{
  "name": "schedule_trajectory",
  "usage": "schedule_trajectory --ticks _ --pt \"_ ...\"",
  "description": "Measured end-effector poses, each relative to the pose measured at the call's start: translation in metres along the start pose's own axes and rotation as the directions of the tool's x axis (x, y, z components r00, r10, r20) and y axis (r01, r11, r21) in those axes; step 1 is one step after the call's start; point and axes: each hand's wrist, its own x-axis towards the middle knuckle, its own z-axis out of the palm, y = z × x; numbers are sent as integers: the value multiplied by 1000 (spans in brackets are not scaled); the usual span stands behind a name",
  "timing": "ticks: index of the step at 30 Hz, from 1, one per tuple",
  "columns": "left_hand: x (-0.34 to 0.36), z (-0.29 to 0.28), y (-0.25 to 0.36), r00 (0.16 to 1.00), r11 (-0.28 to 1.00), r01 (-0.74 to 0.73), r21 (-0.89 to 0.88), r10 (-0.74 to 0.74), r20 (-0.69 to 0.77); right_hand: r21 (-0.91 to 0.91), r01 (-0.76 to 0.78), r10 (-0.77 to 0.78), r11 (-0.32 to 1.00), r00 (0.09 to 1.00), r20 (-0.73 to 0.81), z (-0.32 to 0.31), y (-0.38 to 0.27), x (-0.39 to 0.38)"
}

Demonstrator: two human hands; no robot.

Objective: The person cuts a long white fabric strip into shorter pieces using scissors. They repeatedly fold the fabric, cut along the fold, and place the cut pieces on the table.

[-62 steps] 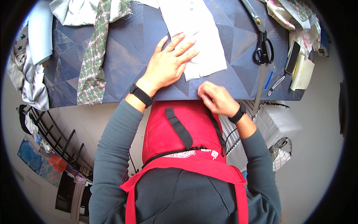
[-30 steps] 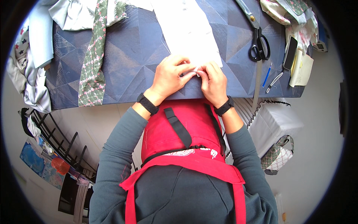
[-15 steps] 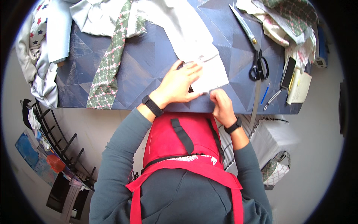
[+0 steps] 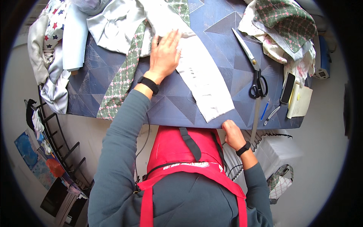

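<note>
A white fabric strip (image 4: 207,85) runs down the table toward its front edge, with small creases along its lower part. My left hand (image 4: 165,55) lies flat on the strip's upper part, fingers stretched out. At the table's front edge, just beyond the strip's lower corner, my right hand (image 4: 232,133) is closed; whatever its fingers may hold is hidden. A green floral fabric strip (image 4: 121,81) lies left of the white one, beside crumpled pale grey fabric (image 4: 109,32). Large black-handled scissors (image 4: 254,62) rest to the right.
On the right are a phone (image 4: 287,87), a blue pen (image 4: 264,109), a cream notepad (image 4: 300,100) and a heap of floral fabric (image 4: 285,24). A pale blue roll (image 4: 74,41) and star-print cloth (image 4: 56,22) sit at the left. The table (image 4: 166,109) is dark blue.
My left hand has moved up the white strip, from its lower end to its upper part. The right hand has drawn back from the strip's corner toward me. The lower end now lies uncovered.
</note>
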Motion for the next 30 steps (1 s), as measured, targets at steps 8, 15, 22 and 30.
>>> schedule_trajectory --ticks 8,15,22,30 --pt "17 -2 -59 953 970 239 54 -223 -207 16 5 -2 1000 974 -224 4 -33 49" --pt "16 -77 -182 723 688 690 -225 -643 252 37 -101 108 994 952 -287 13 -33 63" --pt "143 -159 -273 979 925 134 356 -68 -194 43 -156 161 987 930 -330 19 -38 62" --pt "85 -57 -130 974 958 -81 -274 134 180 232 -183 245 955 928 -280 0 -22 54"
